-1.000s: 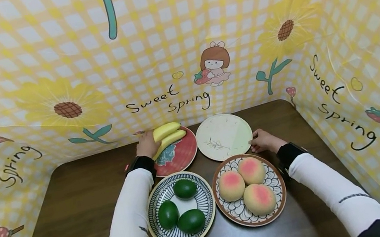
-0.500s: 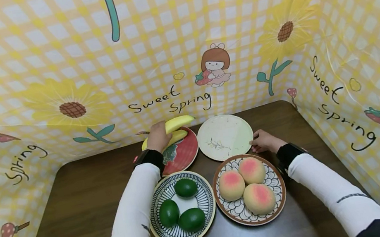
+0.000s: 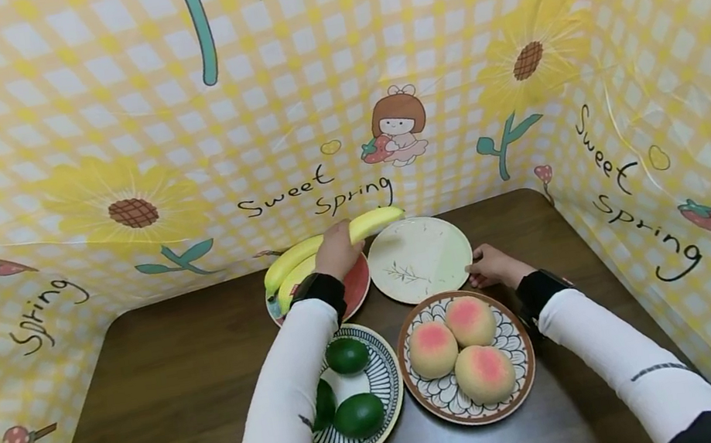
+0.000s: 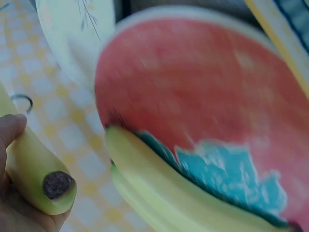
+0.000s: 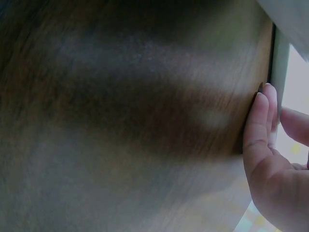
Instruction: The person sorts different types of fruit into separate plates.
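Note:
In the head view my left hand (image 3: 336,252) grips a yellow banana (image 3: 378,221) above the red plate (image 3: 357,284), its far end reaching over the pale plate's back rim. The left wrist view shows the dark-tipped end of that banana (image 4: 38,169) between thumb and fingers. Two more bananas (image 4: 178,198) lie side by side on the red plate, over its blue-green leaf pattern. My right hand (image 3: 494,266) pinches the right rim of the pale plate (image 3: 417,250), which bears a thin sprig design and no fruit. In the right wrist view the fingers (image 5: 256,121) lie along the rim.
Nearer on the brown table (image 3: 193,390), a blue-patterned plate (image 3: 387,412) holds green avocado-like fruits (image 3: 358,415), partly covered by my left sleeve. Beside it, a brown-rimmed plate (image 3: 419,391) carries three peaches (image 3: 485,374). Yellow checked cloth (image 3: 278,93) walls the back and sides.
My left hand has lifted one banana from the red plate and carried it rightward toward the pale plate. The other two stay behind. My right hand keeps its place at the rim.

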### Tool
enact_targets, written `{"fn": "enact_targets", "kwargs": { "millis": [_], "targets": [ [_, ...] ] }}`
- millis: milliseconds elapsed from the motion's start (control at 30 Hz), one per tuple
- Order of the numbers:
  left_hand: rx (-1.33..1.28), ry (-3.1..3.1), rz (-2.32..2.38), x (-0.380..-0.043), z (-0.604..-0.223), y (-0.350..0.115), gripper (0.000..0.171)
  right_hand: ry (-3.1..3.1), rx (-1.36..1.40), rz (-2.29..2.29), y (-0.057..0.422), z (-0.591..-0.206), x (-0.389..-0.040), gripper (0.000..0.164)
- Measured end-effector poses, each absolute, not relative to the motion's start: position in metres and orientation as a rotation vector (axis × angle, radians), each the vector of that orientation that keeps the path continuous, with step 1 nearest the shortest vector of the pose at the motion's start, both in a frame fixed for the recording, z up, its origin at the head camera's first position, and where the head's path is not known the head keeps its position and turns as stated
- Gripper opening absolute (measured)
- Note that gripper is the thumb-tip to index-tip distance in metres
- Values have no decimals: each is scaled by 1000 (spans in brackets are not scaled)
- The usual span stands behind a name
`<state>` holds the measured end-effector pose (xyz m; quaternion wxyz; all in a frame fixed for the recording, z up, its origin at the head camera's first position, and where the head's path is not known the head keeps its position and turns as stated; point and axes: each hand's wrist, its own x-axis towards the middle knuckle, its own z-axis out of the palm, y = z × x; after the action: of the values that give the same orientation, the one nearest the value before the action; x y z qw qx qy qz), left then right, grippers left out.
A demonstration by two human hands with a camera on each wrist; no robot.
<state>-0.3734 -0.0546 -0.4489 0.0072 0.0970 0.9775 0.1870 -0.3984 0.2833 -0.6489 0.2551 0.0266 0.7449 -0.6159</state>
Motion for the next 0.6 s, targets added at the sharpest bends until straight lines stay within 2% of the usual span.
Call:
{"fn": "enact_targets", "kwargs": {
  "millis": [100, 233, 367, 467, 600],
  "targets": [
    [333, 3043, 590, -371, -450, -42, 53, 2041, 108, -1648, 277, -632, -389, 22],
    [384, 3016, 636, -367, -454, -29, 49, 2090, 173, -1596, 253, -560, -347, 21],
    [415, 3019, 656, -362, -460, -21, 46, 2109, 195, -1566, 242, -527, -327, 23],
    [393, 3019, 665, -359, -463, -15, 46, 2098, 190, -1586, 245, -534, -330, 19],
    [353, 2986, 636, -357, -466, -4, 45, 2065, 141, -1637, 257, -565, -347, 18]
  ]
}}
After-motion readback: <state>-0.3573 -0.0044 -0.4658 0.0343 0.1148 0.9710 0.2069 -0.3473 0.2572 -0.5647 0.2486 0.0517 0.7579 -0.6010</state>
